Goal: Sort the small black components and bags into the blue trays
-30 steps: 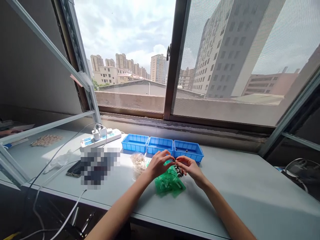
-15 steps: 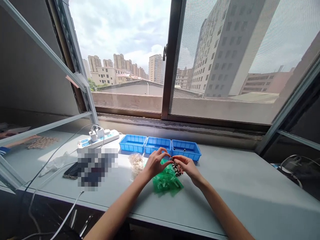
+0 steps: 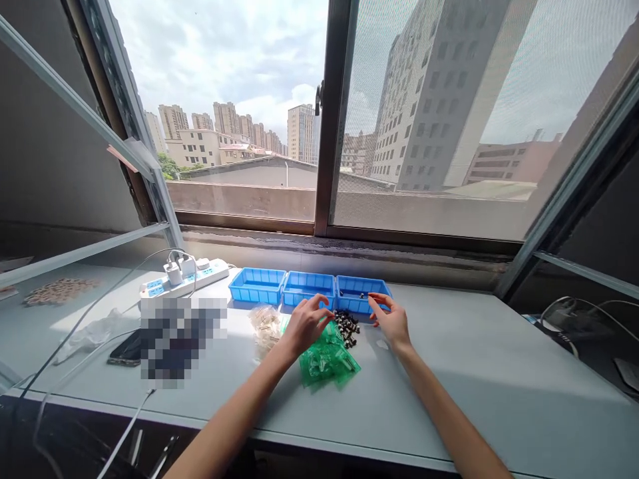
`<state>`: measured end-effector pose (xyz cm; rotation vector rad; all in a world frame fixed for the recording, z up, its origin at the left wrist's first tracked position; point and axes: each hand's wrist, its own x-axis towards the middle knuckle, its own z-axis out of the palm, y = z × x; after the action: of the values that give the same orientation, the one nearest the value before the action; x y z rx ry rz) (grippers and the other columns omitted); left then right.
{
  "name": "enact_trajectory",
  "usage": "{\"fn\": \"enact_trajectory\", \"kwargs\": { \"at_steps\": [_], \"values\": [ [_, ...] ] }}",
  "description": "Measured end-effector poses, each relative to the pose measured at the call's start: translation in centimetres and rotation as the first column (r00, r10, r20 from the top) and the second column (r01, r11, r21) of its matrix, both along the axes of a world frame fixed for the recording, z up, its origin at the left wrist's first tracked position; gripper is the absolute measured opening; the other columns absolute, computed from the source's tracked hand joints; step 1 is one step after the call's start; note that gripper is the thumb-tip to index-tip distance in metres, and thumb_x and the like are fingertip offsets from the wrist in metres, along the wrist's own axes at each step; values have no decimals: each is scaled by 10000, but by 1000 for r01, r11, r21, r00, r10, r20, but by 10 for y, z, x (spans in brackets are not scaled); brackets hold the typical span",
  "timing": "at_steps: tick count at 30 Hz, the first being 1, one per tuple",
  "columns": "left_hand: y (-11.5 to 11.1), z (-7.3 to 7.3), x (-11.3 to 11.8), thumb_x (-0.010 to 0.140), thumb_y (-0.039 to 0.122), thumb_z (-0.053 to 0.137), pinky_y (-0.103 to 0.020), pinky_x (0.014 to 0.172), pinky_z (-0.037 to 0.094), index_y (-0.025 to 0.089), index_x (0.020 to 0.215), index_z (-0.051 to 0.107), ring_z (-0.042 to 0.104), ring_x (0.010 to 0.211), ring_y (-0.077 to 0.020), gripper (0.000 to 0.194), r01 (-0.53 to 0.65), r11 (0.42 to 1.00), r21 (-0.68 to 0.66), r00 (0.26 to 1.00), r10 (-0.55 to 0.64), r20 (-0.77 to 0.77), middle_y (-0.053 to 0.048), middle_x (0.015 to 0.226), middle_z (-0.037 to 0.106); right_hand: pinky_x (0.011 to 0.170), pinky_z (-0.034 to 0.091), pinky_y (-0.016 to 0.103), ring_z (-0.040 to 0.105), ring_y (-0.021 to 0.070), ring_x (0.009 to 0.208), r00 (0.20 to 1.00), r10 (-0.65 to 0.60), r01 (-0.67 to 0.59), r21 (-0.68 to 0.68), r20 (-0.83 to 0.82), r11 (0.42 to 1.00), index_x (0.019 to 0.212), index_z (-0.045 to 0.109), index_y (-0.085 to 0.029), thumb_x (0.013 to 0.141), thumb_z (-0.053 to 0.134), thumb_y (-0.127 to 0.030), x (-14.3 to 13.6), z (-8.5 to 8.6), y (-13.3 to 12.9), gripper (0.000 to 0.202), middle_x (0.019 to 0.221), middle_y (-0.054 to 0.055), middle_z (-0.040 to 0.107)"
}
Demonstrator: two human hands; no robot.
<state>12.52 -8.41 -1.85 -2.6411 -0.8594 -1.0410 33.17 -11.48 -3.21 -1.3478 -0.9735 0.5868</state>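
Observation:
My left hand [image 3: 305, 327] hovers over the green plastic bag [image 3: 329, 359], fingers bent and slightly apart, with nothing visible between them. A pile of small dark and silvery parts [image 3: 346, 327] lies beside the bag, between my two hands. At the front right of the right-hand blue bin [image 3: 355, 305] is my right hand [image 3: 393, 324], its thumb and fingertips brought together at the rim. Whatever they pinch is too small to make out. A few tiny dark parts [image 3: 362, 295] show inside that bin.
The middle blue bin [image 3: 308, 299] and left blue bin [image 3: 255, 294] complete the row under the window. A clear bag of pale pieces [image 3: 265, 326] lies left of the green bag. Further left are a power strip [image 3: 184, 279], a phone [image 3: 126, 349] and cables.
My hands were together over the dark parts and have separated. The right hand has moved right to the bin's rim, uncovering the pile. The whole view has shifted slightly.

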Motion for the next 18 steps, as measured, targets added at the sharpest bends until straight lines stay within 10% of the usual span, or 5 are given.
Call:
{"fn": "enact_trajectory", "kwargs": {
  "at_steps": [18],
  "values": [
    [-7, 7, 5, 910, 274, 460, -268, 643, 430, 175, 668, 600, 549, 665, -118, 296, 51, 995, 89, 998, -49, -28, -26, 866, 603, 384, 456, 267, 616, 166, 521, 984, 30, -29, -8, 178, 1000, 992, 660, -184, 678, 565, -482, 5, 3, -1, 443, 975, 89, 689]
  ]
}}
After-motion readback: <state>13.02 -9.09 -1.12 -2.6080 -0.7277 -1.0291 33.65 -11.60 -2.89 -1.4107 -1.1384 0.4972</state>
